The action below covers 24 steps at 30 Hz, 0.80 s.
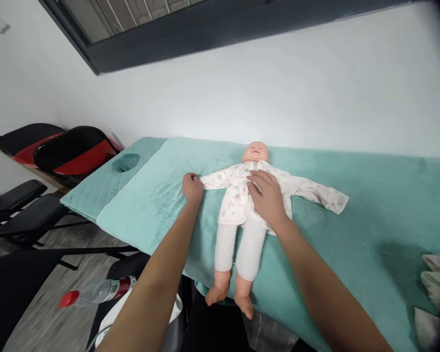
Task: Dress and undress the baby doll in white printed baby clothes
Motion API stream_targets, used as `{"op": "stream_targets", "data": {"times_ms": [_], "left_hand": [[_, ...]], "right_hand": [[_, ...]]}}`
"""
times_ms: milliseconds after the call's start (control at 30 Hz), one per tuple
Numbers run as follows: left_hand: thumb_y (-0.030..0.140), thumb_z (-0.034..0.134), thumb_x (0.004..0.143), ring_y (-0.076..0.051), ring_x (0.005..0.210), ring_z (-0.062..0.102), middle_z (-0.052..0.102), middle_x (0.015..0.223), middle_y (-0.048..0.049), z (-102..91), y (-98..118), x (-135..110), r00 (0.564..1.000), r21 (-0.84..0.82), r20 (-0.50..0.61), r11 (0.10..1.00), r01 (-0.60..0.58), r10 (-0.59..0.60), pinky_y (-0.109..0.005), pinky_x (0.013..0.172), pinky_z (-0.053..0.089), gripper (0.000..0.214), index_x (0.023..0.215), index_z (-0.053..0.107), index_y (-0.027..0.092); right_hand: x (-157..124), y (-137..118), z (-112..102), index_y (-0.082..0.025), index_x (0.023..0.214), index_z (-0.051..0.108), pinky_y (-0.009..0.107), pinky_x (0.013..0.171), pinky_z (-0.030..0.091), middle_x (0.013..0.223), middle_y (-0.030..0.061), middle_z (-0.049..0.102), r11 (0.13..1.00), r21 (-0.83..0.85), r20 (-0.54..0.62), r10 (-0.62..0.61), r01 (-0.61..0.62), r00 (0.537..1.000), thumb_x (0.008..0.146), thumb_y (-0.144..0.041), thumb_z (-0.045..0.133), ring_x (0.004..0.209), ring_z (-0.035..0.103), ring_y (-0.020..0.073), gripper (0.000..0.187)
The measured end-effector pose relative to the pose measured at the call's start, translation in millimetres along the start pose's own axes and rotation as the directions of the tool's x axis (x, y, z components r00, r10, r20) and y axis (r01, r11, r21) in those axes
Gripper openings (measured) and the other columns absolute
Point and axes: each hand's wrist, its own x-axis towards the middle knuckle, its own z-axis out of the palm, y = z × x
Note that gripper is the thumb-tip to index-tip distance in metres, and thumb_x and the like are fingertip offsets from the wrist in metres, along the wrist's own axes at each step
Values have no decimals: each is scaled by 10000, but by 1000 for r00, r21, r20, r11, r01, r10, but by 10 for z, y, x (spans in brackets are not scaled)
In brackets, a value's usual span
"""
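A baby doll [257, 152] lies face up, its bare feet over the near edge of a green-covered massage table. It wears a white printed jacket [235, 198] and white leggings [225, 247]. The jacket's sleeves are spread to both sides, with no doll hand showing at the right cuff. At the left sleeve's end, my left hand [192, 187] is closed around the cuff, its fingertips partly hidden. My right hand [268, 198] rests over the jacket front on the doll's chest, fingers stretched and slightly bent, thumb apart.
The massage table [359, 254] runs along a white wall below a window, with a face hole [125, 163] at its left end. Folded cloths [438, 288] lie at the right edge. Black and red chairs [77, 151] and a red-capped bottle [99, 292] are on the left.
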Motion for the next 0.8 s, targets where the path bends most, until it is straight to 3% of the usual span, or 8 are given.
{"op": "stream_targets", "data": {"times_ms": [133,267,367,400,467,533,633,800], "left_hand": [[112,448,824,-223,954,614,668,972,-80,-135,31,-99,1000,-59,-21,998,-22,20,-360,898,466,215,925,625,181],[155,477,857,-222,1119,571,656,1103,-84,-293,217,-269,991,-141,-52,981,-131,125,-361,1005,428,222,1005,639,193],[246,487,898,-194,967,628,683,1050,-60,-241,626,-353,962,-339,128,922,-186,241,-319,875,489,241,1068,652,202],[276,494,905,-183,912,638,697,1018,-47,-191,805,-369,931,-396,240,903,-164,275,-303,829,496,249,1078,659,209],[333,495,921,-176,869,642,714,971,-29,-73,1168,-393,797,-465,438,864,-194,415,-290,792,491,251,1040,684,218],[354,535,904,-177,801,628,714,892,-19,34,1453,-412,679,-417,541,860,-295,496,-295,730,467,217,942,704,224],[302,607,849,-172,706,583,686,793,-4,141,1626,-422,658,-307,570,870,-385,492,-300,637,405,107,878,681,231],[319,594,884,-151,699,556,665,802,4,228,1510,-384,654,-460,541,837,-296,528,-290,656,402,134,804,628,217]], "right_hand": [[11,42,-22,-222,1163,636,412,1049,441,1291,90,600,993,74,-120,97,-88,988,920,-235,517,1219,539,230,271],[83,109,-74,-192,1086,611,371,827,506,1081,99,605,971,-7,-120,236,-239,964,896,-337,570,899,609,211,242],[185,153,-104,-210,991,603,344,762,476,960,56,610,959,-69,-14,274,-274,962,885,-428,592,792,585,190,243],[225,163,-114,-216,993,590,333,745,466,934,44,617,955,-70,17,291,-290,956,889,-455,584,780,585,185,261],[314,178,-138,-225,1025,552,311,699,443,867,18,632,937,-62,69,349,-345,935,896,-507,564,741,590,178,311],[415,192,-158,-230,1015,523,299,655,412,787,-3,638,913,-88,115,407,-398,906,905,-550,534,697,588,179,338],[587,219,-140,-237,870,499,299,624,364,718,7,632,868,-252,151,473,-429,868,920,-544,498,693,578,203,310],[821,264,44,-241,765,448,321,630,349,762,72,620,725,-516,65,563,-455,824,902,-397,506,749,573,251,216]]}}
